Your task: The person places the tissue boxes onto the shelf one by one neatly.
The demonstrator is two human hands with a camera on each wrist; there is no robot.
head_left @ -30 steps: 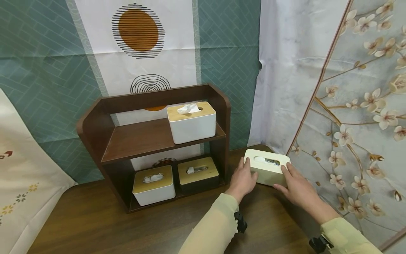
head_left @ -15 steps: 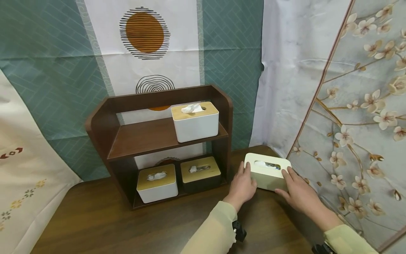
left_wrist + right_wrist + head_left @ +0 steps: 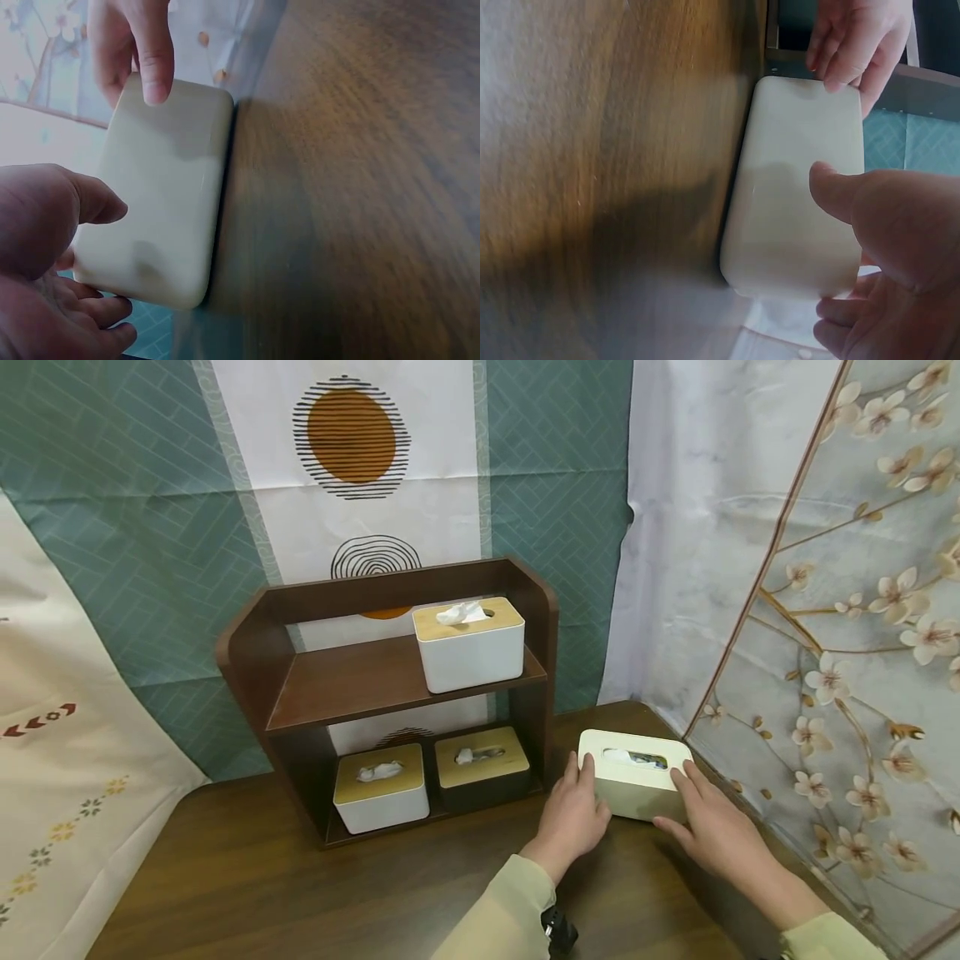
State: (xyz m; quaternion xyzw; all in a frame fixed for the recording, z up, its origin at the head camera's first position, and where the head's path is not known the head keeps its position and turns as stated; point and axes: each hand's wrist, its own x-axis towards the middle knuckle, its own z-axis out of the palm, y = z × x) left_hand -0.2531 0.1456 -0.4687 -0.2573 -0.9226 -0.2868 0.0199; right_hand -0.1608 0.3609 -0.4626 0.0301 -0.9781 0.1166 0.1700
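Observation:
A cream tissue box with an oval slot in its lid stands upright on the wooden table, to the right of the shelf. My left hand holds its left end, fingertips up at the lid's edge. At the right end, my right hand grips the box with fingers on the lid corner and the thumb low by the front face. From the left wrist, the box's smooth front shows with the left thumb before it. The right wrist view has the right thumb over that same face.
A brown two-tier shelf stands left of the box. Its upper tier bears a white tissue box; a white tissue box and a black one sit below. A flowered curtain hangs close by the right hand.
Both hands have shifted the cream tissue box a little nearer to me and slightly left, relative to the shelf. The head view has turned slightly. The shelf's boxes stay put.

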